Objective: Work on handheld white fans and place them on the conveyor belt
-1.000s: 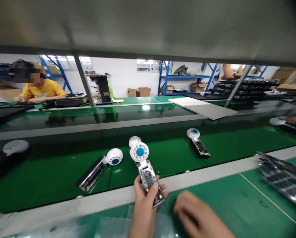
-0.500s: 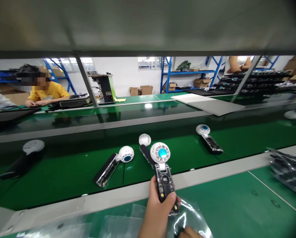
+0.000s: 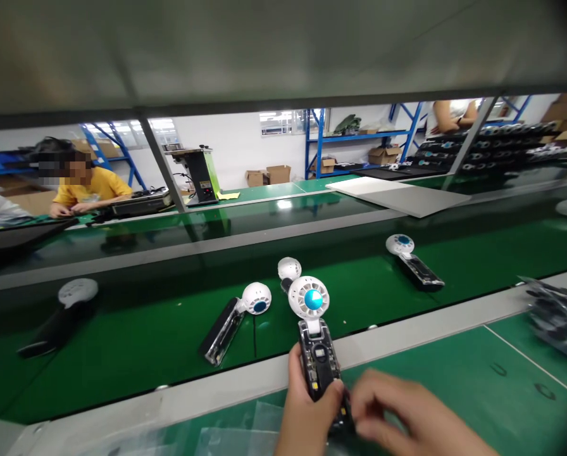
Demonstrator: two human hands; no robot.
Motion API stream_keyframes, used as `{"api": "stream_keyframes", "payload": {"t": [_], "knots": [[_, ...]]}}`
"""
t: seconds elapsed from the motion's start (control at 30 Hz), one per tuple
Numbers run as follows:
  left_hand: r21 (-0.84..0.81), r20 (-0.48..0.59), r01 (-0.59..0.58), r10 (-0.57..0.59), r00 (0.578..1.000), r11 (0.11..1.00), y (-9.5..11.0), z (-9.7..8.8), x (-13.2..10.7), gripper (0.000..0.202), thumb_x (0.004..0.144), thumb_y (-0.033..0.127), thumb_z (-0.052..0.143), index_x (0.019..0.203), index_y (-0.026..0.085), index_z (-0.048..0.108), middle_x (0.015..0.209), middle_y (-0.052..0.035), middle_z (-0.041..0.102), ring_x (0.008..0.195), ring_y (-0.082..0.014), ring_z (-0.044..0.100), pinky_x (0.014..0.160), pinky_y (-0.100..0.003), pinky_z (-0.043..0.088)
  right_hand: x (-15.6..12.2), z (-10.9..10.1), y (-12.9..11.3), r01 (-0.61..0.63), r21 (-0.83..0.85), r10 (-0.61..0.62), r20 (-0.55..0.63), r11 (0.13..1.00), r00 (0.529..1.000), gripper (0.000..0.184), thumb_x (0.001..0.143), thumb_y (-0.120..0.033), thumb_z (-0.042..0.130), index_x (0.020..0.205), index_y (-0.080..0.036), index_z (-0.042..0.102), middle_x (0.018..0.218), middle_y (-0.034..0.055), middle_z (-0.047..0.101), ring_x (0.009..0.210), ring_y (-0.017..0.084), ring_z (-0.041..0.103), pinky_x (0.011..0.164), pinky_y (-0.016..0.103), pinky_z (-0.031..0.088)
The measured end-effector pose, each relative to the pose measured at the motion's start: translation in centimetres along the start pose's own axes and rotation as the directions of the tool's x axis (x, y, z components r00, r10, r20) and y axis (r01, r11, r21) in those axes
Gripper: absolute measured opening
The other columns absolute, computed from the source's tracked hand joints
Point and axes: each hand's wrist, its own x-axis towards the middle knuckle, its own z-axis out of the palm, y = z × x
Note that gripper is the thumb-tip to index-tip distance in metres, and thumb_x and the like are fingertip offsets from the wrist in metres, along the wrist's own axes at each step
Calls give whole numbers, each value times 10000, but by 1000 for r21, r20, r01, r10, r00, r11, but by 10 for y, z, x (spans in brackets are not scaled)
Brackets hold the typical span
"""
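Currently | left grip (image 3: 311, 411): wrapped round glossy black-handled, disc-headed fan (image 3: 318, 345) | right grip (image 3: 400, 408): curled, contents unclear

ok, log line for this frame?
left hand: holds handheld fan | right hand: beside its lower end, grip unclear | green belt: more fans

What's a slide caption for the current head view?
Left hand holds a fan-headed device, right hand by its lower end; similar devices lie beyond.

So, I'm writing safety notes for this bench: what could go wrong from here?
The left hand grips the white-headed fan by its handle, so the fan might tip if that grip loosens. Electronic parts show in the handle's front; if uncovered, touch could damage them. The right hand, close beside the lower end, might jolt it.
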Motion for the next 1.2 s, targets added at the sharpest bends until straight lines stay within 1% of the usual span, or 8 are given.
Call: {"api": "stream_keyframes", "payload": {"t": [0.1,0.2,0.33,0.47,0.63,0.8,1.07,1.2], "knots": [[-6,11,-11,11,1000,1000,1,0,0,779,567,277,702,1192,211,241,813,-29,614,650,-173,602,643,-292,462,27,-10,-11,-39,288,65,-82,957,995,96,761,-164,469,702,-223,517,656,-41,545,613,128,558,572,217,452],[24,41,8,-8,999,1000,6,1,-2,789,592,262,670,1212,191,187,720,-10,611,612,-182,601,620,-305,467,40,-8,-15,-41,397,82,-86,917,993,118,775,-174,435,704,-222,516,609,-54,489,498,111,513,467,211,435],[129,-9,41,-40,999,991,18,6,-9,747,583,199,626,1207,157,218,772,-39,643,624,-176,620,618,-272,472,40,-1,-12,-45,312,90,-131,949,987,147,773,-165,436,688,-217,544,673,-38,509,468,92,493,448,204,425],[130,-44,32,-27,999,991,26,10,-13,736,553,193,599,1195,117,247,844,-72,650,609,-164,622,616,-259,486,38,0,-11,-19,136,44,-184,990,982,188,763,-129,425,675,-218,565,751,-6,535,560,114,522,462,196,425],[70,-62,11,-6,998,997,26,12,-12,715,520,188,611,1152,114,283,858,-86,651,627,-176,617,595,-260,488,39,-3,-12,2,3,-2,-196,1000,981,206,778,-111,422,677,-220,565,773,4,563,679,141,547,538,205,428],[104,-52,30,-24,998,994,25,11,-11,756,517,204,613,1168,122,238,813,-77,656,584,-189,623,617,-284,487,38,-5,-14,61,-127,-87,-209,990,974,217,787,-92,440,676,-219,578,754,-2,588,742,156,547,636,240,417],[61,-105,47,-40,994,997,24,12,-11,765,492,203,640,1167,134,286,851,-82,639,754,-205,619,597,-240,475,42,-4,-13,-16,-35,8,-199,999,980,228,777,-100,406,684,-223,574,767,3,577,677,144,551,541,210,426],[61,-103,63,-57,993,996,25,12,-12,779,493,210,641,1176,136,273,833,-72,646,706,-196,624,596,-244,477,42,-4,-13,-10,-67,-4,-207,998,978,219,779,-105,426,681,-223,583,766,1,578,705,149,559,592,228,434]]}}
